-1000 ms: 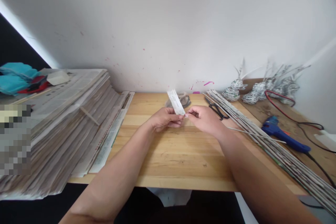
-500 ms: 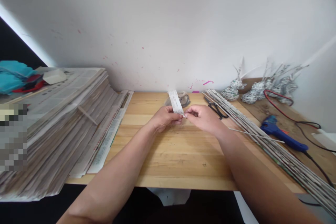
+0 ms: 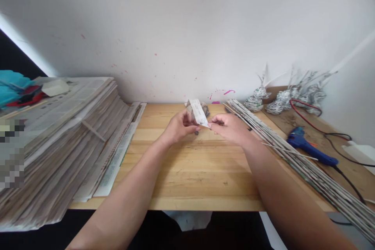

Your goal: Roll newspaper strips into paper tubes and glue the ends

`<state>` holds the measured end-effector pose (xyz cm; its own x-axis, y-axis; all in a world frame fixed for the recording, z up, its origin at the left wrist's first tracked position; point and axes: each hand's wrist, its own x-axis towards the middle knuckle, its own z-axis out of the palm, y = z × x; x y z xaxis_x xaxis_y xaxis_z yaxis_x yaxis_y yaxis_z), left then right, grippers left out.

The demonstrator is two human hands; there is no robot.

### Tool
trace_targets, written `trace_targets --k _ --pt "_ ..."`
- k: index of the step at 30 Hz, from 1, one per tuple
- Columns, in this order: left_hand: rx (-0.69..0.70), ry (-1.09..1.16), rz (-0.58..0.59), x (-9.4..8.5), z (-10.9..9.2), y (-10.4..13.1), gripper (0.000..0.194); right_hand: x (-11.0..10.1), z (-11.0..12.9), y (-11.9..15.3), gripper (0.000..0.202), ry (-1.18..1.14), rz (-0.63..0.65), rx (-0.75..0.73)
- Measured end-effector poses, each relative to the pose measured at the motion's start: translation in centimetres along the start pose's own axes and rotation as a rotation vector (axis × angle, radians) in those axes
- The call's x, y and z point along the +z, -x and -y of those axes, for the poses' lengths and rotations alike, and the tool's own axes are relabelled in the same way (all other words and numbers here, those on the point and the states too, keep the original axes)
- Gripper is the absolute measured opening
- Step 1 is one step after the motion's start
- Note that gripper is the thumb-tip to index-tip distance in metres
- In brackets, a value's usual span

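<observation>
A strip of printed newspaper [image 3: 197, 111] slants above the table, its lower end folded to a narrow point. My right hand [image 3: 230, 128] pinches that pointed end between thumb and fingers. On the strip's left side, my left hand [image 3: 178, 128] has its thumb and fingers apart, close to the paper's edge. Whether its hidden fingertips touch the strip I cannot tell. Behind the paper sits a greyish rounded thing [image 3: 207, 110], mostly covered.
A tall stack of newspapers [image 3: 84, 125] fills the left side of the wooden table [image 3: 187, 179]. Thin rolled paper sticks [image 3: 281, 150] lie diagonally at right. Beyond them are a blue glue gun [image 3: 312, 150] on brown cardboard [image 3: 281, 123] and several woven paper figures [image 3: 254, 99].
My left thumb has moved away from the strip's lower end and the left hand has opened. My right hand keeps its pinch on the end. The view has shifted slightly.
</observation>
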<state>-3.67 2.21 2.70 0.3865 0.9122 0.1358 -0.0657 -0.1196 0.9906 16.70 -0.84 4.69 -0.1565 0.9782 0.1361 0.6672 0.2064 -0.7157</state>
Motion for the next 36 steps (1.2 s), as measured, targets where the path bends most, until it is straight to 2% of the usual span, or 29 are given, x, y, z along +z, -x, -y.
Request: trace_targets --k 2,5,9,20,27,36 --pt "0.091 -0.024 0.035 0.5 0.4 0.0 0.034 0.0 -0.1 0.0 0.020 -0.004 0.006 -0.003" --pt "0.138 -0.060 0.071 1.2 0.9 0.1 0.019 0.2 -0.4 -0.1 0.021 -0.006 0.040 -0.012" --pt "0.177 -0.113 0.036 1.9 1.3 0.2 0.011 0.4 -0.8 -0.2 0.021 -0.059 0.100 -0.011" --pt "0.228 -0.153 -0.056 2.1 1.6 0.1 0.014 0.3 -0.8 -0.1 0.024 -0.126 0.130 0.004" --pt "0.352 -0.251 -0.058 1.9 2.3 -0.2 0.007 0.3 -1.2 -0.3 0.020 -0.125 0.131 0.011" --pt "0.265 -0.218 -0.100 1.9 2.1 -0.2 0.016 0.4 -0.9 -0.2 0.021 -0.153 0.129 0.009"
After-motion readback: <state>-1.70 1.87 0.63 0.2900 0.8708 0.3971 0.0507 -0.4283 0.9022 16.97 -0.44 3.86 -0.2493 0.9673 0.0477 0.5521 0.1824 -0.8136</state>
